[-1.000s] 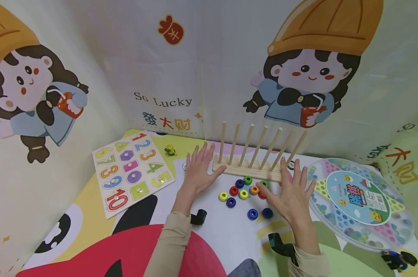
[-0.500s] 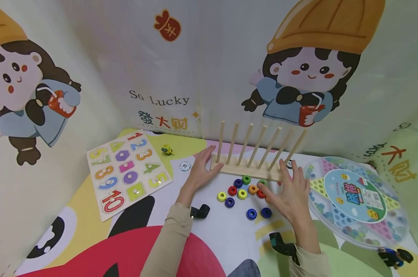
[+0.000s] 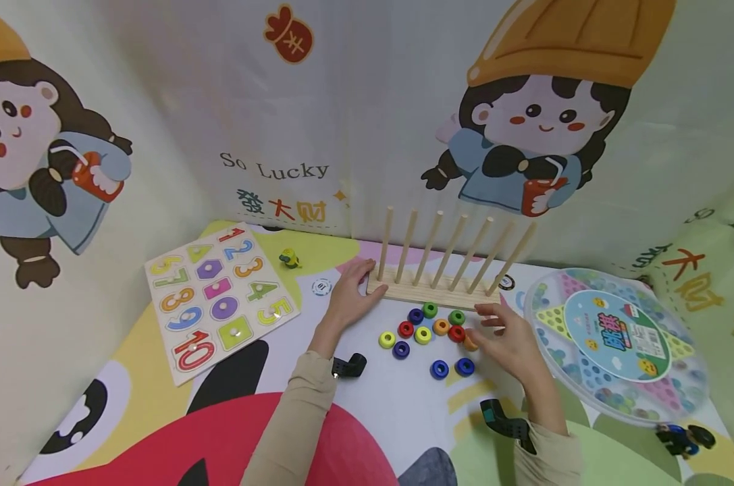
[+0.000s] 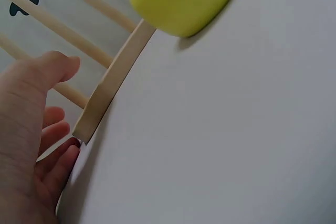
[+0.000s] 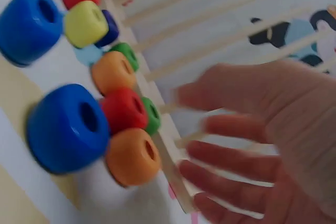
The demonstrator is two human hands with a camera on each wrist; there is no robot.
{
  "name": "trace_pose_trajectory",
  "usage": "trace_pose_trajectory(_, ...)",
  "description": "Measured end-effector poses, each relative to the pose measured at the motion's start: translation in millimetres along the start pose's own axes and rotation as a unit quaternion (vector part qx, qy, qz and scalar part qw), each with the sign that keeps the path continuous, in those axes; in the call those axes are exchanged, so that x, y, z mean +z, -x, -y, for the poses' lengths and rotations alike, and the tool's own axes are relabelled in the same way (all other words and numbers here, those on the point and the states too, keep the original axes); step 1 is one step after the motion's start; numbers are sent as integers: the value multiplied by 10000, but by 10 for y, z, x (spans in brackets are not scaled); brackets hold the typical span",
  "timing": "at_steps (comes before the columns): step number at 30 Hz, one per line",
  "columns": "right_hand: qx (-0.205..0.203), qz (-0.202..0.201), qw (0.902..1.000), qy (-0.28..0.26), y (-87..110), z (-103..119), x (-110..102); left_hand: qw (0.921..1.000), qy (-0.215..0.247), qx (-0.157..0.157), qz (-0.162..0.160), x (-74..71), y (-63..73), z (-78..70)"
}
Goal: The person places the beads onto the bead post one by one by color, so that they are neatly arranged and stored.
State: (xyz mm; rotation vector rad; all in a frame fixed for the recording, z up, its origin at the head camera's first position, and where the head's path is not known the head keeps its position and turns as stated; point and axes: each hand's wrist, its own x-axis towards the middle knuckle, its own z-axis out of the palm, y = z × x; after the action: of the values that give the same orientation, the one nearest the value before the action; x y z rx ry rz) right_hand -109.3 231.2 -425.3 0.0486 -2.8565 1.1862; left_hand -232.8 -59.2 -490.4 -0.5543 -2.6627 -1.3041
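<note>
The left hand [image 3: 352, 297] is beside the peg rack [image 3: 433, 292] (right hand [image 3: 512, 339] near beads [image 5: 126, 156]).

One rack [image 3: 433, 292], seven pegs [image 3: 448, 251]. On its near side, twelve rings [image 3: 423, 340]: four blue, two each red, yellow, green, orange. Left of it: one puzzle [image 3: 243, 302], chip [image 3: 321, 287], figure [image 3: 290, 258]. Right: one game [image 3: 617, 344], chip [image 3: 506, 282], figure [image 3: 683, 439].

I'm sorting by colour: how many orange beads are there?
2 in view. One orange bead lies between a yellow bead and a red bead; the other orange bead, just past that red bead, is partly hidden by the right hand in the head view.
</note>
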Motion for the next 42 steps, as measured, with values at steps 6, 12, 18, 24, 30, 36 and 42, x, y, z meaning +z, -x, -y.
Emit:
trace_pose_trajectory(6,460,798,9956,-186,14,-75,-10,9998,41,-112,129,-30,49,36)
trace_pose_trajectory(12,279,951,9949,-192,10,-90,5,10000,22,21,81,-25,56,37)
trace_pose_trajectory(18,339,1037,9940,-16,19,-140,3,9998,-81,186,69,24,23,50)
trace_pose_trajectory(24,278,693,9972,82,2,-139,-21,9995,-168,280,38,36,14,55)
trace_pose_trajectory(30,-353,-327,9985,-259,-94,98,-85,9994,-191,273,-23,11,8,55)
trace_pose_trajectory(36,-992,-1185,9842,-868,-297,524,-85,9995,-80,293,20,6,2,41)
trace_pose_trajectory(42,-1684,-1588,9591,-1632,-535,1050,-114,9997,-59,230,-32,7,-8,27)
